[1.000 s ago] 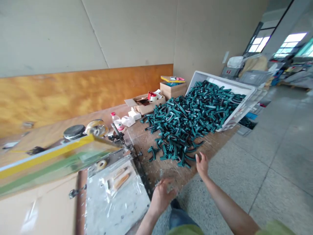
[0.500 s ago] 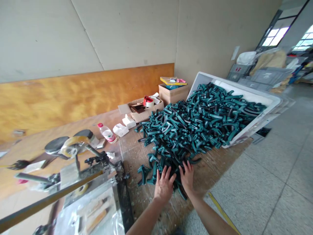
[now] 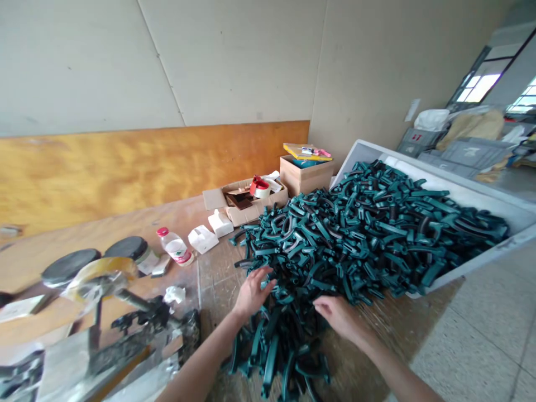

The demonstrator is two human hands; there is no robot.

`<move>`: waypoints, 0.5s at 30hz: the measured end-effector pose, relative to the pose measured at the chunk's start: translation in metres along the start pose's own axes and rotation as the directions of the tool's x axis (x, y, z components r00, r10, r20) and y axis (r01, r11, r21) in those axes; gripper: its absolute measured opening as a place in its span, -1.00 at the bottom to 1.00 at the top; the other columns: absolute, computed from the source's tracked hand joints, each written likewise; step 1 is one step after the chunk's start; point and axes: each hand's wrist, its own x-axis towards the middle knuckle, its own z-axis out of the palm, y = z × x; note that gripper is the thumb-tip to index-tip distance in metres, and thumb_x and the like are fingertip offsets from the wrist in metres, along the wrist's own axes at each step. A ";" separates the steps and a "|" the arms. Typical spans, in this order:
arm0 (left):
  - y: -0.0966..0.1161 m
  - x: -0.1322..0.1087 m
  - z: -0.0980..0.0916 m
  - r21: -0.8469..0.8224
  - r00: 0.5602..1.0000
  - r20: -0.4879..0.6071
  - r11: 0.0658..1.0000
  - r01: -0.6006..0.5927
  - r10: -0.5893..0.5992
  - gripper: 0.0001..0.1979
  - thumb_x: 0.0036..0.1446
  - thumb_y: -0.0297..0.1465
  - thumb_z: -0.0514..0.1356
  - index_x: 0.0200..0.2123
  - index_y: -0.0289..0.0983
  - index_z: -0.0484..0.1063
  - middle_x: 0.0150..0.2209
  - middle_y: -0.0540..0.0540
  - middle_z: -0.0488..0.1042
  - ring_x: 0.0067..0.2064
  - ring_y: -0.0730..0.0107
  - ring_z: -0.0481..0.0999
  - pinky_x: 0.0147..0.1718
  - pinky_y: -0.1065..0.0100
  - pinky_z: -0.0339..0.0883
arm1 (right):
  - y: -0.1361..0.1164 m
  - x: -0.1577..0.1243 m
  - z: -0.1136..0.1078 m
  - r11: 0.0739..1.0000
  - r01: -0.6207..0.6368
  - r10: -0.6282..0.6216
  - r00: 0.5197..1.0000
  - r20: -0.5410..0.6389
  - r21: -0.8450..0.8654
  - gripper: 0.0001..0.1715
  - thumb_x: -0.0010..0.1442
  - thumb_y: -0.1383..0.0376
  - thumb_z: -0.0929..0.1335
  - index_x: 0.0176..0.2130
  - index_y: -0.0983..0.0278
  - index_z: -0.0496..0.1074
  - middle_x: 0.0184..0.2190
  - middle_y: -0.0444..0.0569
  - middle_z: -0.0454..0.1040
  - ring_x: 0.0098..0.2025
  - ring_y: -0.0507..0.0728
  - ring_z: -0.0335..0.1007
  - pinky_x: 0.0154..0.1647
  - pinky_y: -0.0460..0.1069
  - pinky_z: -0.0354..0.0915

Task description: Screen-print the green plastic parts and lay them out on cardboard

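Moved apart: my half-open, empty left hand (image 3: 252, 291) and curled right hand (image 3: 337, 314), grip unclear; most teal handles (image 3: 335, 234) remain at the tote (image 3: 469, 190)

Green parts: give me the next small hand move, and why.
Probably draw the left hand and right hand inward: they sit apart, on either side of loose green parts, between the near cluster and the main heap.

Before you, a pile of parts (image 3: 318, 234) lies partly on the table (image 3: 218, 282), partly in the bin (image 3: 439, 173) to your right. Behind the pile sits a box (image 3: 307, 180) and, to its left, a carton (image 3: 251, 213) holding a tape roll (image 3: 262, 191). Farther left, a bottle (image 3: 178, 247) is right of a jar (image 3: 128, 247).
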 end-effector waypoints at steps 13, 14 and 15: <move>-0.067 0.251 -0.007 0.068 0.955 -0.137 0.960 0.272 -0.261 -0.20 0.10 0.04 0.12 0.26 -0.36 0.13 0.27 -0.37 0.24 0.30 0.02 0.18 0.22 0.15 0.04 | 0.008 0.356 -0.182 0.962 -0.191 0.104 0.918 -0.383 -0.195 -0.41 0.32 -0.02 0.12 -0.10 0.28 0.53 -0.08 0.09 0.54 -0.01 0.21 0.43 -0.04 -0.01 0.27; -0.073 0.258 -0.007 0.062 0.956 -0.116 0.959 0.278 -0.270 -0.16 0.09 0.08 0.10 0.27 -0.35 0.12 0.26 -0.37 0.25 0.29 0.02 0.21 0.20 0.15 0.06 | 0.011 0.372 -0.184 0.950 -0.230 0.144 0.924 -0.353 -0.214 -0.36 0.32 -0.04 0.09 -0.11 0.28 0.53 -0.08 0.10 0.54 -0.01 0.22 0.43 -0.06 -0.01 0.27; -0.079 0.265 -0.006 0.056 0.956 -0.089 0.957 0.285 -0.280 -0.12 0.07 0.13 0.08 0.29 -0.34 0.09 0.24 -0.37 0.28 0.26 0.01 0.26 0.18 0.15 0.10 | 0.013 0.386 -0.184 0.940 -0.254 0.173 0.931 -0.320 -0.229 -0.33 0.32 -0.07 0.07 -0.12 0.27 0.54 -0.08 0.10 0.54 -0.01 0.23 0.43 -0.08 -0.01 0.26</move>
